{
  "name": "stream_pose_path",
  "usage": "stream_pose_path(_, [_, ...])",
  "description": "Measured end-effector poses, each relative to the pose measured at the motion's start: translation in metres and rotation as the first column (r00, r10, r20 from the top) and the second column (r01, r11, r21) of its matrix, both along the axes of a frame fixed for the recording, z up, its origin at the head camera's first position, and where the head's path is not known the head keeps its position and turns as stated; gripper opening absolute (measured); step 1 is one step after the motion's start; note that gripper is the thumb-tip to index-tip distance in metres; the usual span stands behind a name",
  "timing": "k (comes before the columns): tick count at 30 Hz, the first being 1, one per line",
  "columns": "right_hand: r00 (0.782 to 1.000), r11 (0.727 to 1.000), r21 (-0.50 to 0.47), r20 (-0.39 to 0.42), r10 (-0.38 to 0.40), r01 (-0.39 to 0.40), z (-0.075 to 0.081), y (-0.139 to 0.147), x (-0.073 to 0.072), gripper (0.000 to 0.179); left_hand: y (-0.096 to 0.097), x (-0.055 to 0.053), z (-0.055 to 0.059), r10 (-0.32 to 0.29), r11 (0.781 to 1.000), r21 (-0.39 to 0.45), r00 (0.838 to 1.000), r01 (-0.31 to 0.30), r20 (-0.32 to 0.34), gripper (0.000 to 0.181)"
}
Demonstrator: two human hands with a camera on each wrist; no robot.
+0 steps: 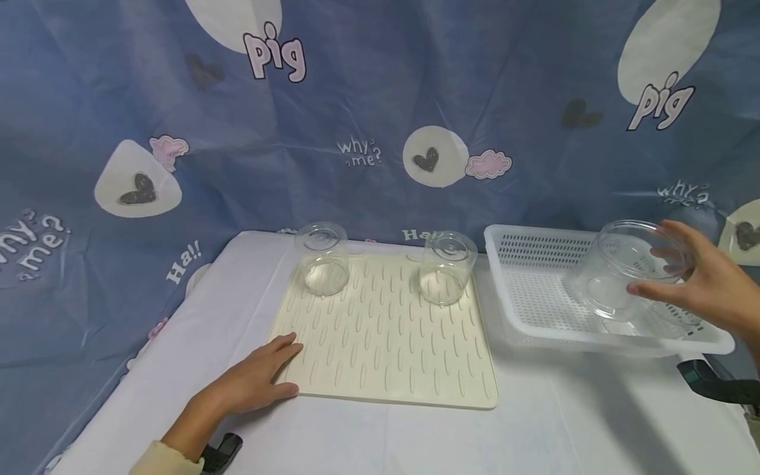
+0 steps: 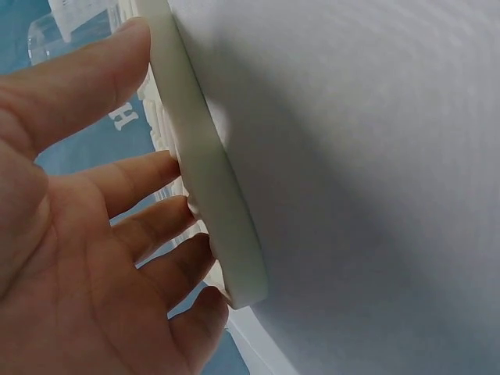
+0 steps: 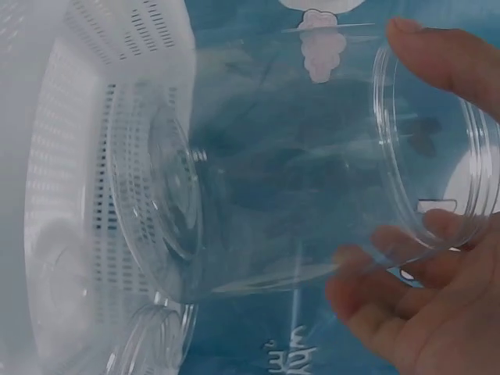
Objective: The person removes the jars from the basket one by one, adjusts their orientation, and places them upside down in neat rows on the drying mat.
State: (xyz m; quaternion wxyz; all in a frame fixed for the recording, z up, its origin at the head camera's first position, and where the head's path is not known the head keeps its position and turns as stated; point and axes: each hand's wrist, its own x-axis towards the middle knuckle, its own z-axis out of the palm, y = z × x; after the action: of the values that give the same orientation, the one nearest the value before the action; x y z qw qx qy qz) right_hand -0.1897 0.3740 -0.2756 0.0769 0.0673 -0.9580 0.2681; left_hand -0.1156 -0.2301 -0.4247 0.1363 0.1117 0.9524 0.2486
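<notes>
My right hand grips a large clear plastic jar near its threaded rim, holding it tilted over the white basket. In the right wrist view the thumb and fingers curl round opposite sides of the jar. Another clear jar lies partly hidden in the basket below it. My left hand rests on the left edge of the cream ridged mat, its fingers extended. Upside down on the mat's far part stand two smaller clear jars, one at left, one at right.
A white cloth covers the table. Behind it hangs a blue printed curtain. The basket stands just right of the mat, its walls slotted. Dark wrist straps show at both forearms.
</notes>
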Motion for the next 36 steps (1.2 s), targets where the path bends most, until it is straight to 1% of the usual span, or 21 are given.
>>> stream_pose_path(5, [0.999, 0.998, -0.057, -0.049, -0.008, 0.005, -0.004, -0.003, 0.005, 0.121, 0.001, -0.001, 0.001, -0.001, 1.000, -0.010, 1.000, 0.001, -0.002, 0.077])
stream_pose_path(7, [0.997, 0.999, -0.043, -0.079, -0.019, 0.016, -0.004, -0.006, 0.007, 0.121, 0.001, 0.000, 0.001, -0.001, 1.000, -0.013, 1.000, 0.001, -0.007, 0.076])
stream_pose_path(12, [0.989, 0.998, -0.064, -0.146, -0.008, -0.001, 0.001, -0.015, 0.016, 0.119, 0.001, 0.001, 0.002, -0.009, 1.000, -0.017, 1.000, 0.008, -0.020, 0.076])
stream_pose_path(14, [0.985, 0.996, -0.088, -0.171, 0.004, -0.019, 0.003, -0.022, 0.021, 0.119, 0.001, 0.001, 0.002, -0.014, 1.000, -0.023, 1.000, 0.013, -0.023, 0.076])
stream_pose_path(17, [0.980, 0.996, -0.083, -0.198, 0.013, -0.030, 0.007, -0.033, 0.029, 0.121, 0.002, 0.001, 0.002, -0.015, 0.999, -0.030, 1.000, 0.014, -0.024, 0.075])
stream_pose_path(20, [0.977, 0.997, -0.055, -0.208, 0.046, -0.059, 0.009, -0.046, 0.037, 0.124, 0.002, 0.000, 0.003, -0.016, 0.999, -0.033, 1.000, 0.015, -0.027, 0.074])
stream_pose_path(23, [0.972, 0.994, -0.021, -0.212, 0.100, -0.107, 0.010, -0.058, 0.042, 0.128, 0.002, 0.001, 0.005, -0.017, 0.999, -0.028, 1.000, 0.016, -0.025, 0.074])
stream_pose_path(26, [0.966, 0.990, 0.017, -0.219, 0.140, -0.140, 0.011, -0.069, 0.046, 0.127, 0.003, 0.001, 0.006, -0.019, 0.999, -0.028, 0.999, 0.018, -0.025, 0.073])
stream_pose_path(29, [0.950, 0.981, 0.028, -0.245, 0.193, -0.192, 0.009, -0.081, 0.048, 0.123, 0.003, 0.002, 0.007, -0.020, 0.999, -0.031, 0.999, 0.019, -0.027, 0.072])
stream_pose_path(32, [0.934, 0.966, 0.024, -0.253, 0.253, -0.256, 0.007, -0.090, 0.049, 0.122, 0.003, 0.002, 0.007, -0.020, 1.000, -0.021, 0.999, 0.020, -0.027, 0.071])
stream_pose_path(34, [0.921, 0.958, 0.038, -0.266, 0.284, -0.284, 0.004, -0.093, 0.050, 0.122, 0.003, 0.002, 0.007, -0.019, 1.000, -0.014, 1.000, 0.019, -0.022, 0.071])
stream_pose_path(36, [0.918, 0.952, 0.052, -0.254, 0.306, -0.303, 0.004, -0.097, 0.051, 0.122, 0.004, 0.003, 0.007, -0.016, 1.000, -0.008, 1.000, 0.016, -0.019, 0.072])
